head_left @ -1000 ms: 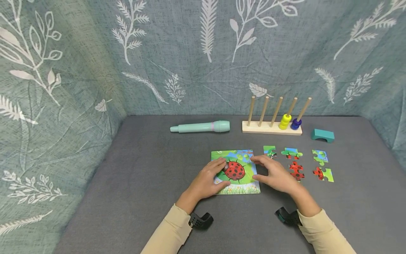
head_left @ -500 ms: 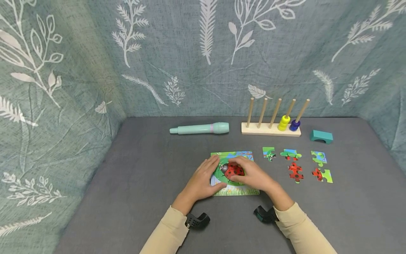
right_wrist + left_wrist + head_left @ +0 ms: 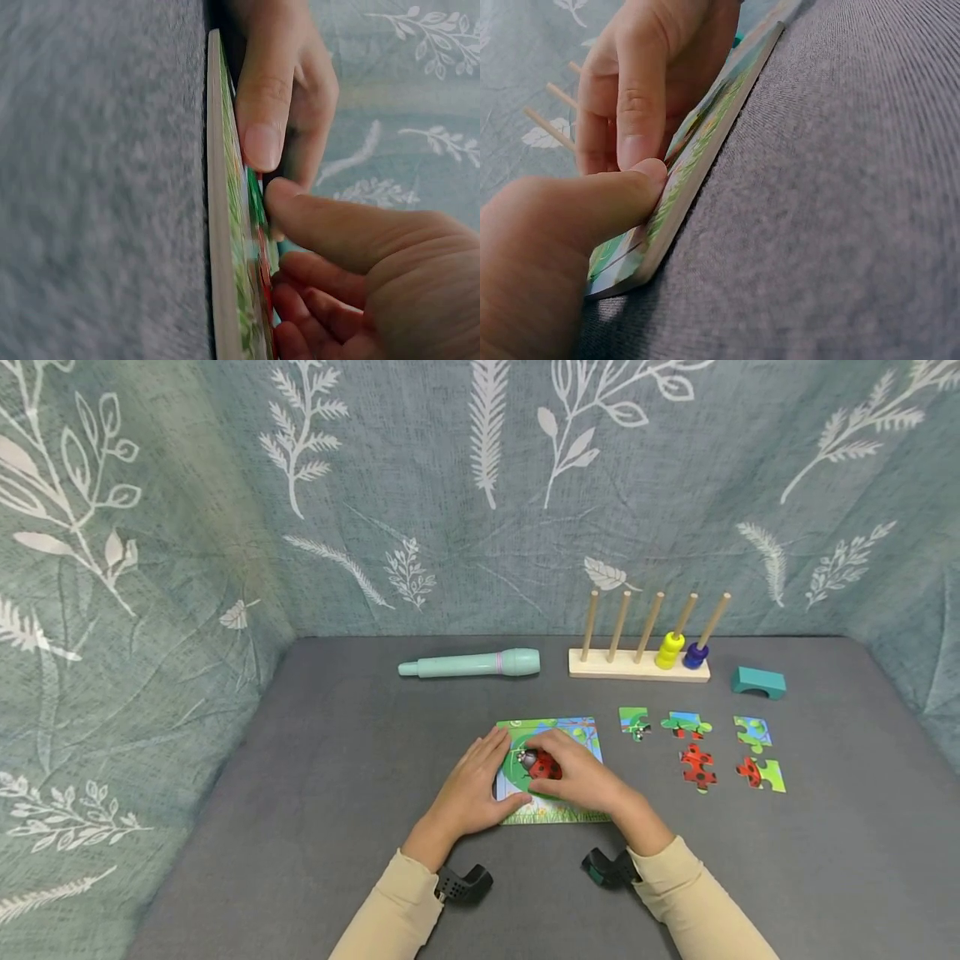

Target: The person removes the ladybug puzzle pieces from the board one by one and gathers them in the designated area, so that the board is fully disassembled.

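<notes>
A square puzzle board (image 3: pixel 566 815) with a ladybug picture (image 3: pixel 542 763) lies flat on the dark table. My left hand (image 3: pixel 468 789) rests on its left side, fingers extended toward the far left corner and thumb on the near part. Over the ladybug's right half arches my right hand (image 3: pixel 581 774), its thumb and fingers apart and touching the picture. In the right wrist view, green and red layers show beside the right thumb (image 3: pixel 330 225); whether a piece sits loose under it I cannot tell. The left wrist view shows both thumbs close together above the board's edge (image 3: pixel 686 195).
Several loose puzzle pieces (image 3: pixel 699 767) lie right of the board. Behind them stands a wooden peg rack (image 3: pixel 637 666) with yellow and blue beads, beside a teal arch block (image 3: pixel 758 682). A mint toy microphone (image 3: pixel 468 664) lies farther left. A patterned cloth (image 3: pixel 450 568) hangs behind.
My right hand has moved left from the board's right edge to over the ladybug. My left hand has shifted slightly left, uncovering the ladybug's head.
</notes>
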Action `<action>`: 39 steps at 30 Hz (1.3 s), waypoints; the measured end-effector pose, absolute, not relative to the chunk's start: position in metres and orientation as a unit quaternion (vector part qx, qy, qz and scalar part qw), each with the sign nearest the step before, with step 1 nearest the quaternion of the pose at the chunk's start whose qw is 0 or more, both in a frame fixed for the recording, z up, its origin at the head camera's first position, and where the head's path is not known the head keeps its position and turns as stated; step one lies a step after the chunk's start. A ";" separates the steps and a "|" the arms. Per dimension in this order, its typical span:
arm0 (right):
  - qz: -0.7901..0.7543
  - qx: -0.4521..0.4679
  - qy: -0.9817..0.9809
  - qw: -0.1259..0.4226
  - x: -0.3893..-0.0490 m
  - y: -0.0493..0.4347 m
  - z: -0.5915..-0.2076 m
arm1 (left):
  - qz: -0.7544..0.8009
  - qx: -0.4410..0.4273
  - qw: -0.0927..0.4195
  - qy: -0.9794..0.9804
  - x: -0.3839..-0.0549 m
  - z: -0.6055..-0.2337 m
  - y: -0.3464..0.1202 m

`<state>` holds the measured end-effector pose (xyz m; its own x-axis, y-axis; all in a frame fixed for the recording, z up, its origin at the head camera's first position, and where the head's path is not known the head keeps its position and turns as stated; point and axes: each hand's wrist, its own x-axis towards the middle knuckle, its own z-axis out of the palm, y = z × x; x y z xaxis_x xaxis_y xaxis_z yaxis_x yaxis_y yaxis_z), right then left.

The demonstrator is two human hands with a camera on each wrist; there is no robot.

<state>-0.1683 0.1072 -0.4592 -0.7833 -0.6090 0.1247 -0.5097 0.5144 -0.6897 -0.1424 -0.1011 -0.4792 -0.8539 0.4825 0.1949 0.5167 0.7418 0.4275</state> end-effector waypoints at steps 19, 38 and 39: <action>-0.401 -0.314 0.860 0.041 -0.163 0.103 -0.466 | -0.249 -0.251 0.027 -0.935 -0.141 -0.476 -0.100; -0.417 -0.264 0.869 0.038 -0.159 0.095 -0.460 | -0.247 -0.245 0.017 -0.937 -0.143 -0.473 -0.102; -0.415 -0.262 0.870 0.034 -0.159 0.095 -0.460 | -0.247 -0.245 0.016 -0.937 -0.143 -0.472 -0.102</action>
<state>-0.1590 0.0950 -0.4600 -0.8601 -0.4848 0.1587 -0.4283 0.5174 -0.7408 -0.1432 -0.1024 -0.4724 -0.8792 0.4516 0.1519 0.4678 0.7578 0.4548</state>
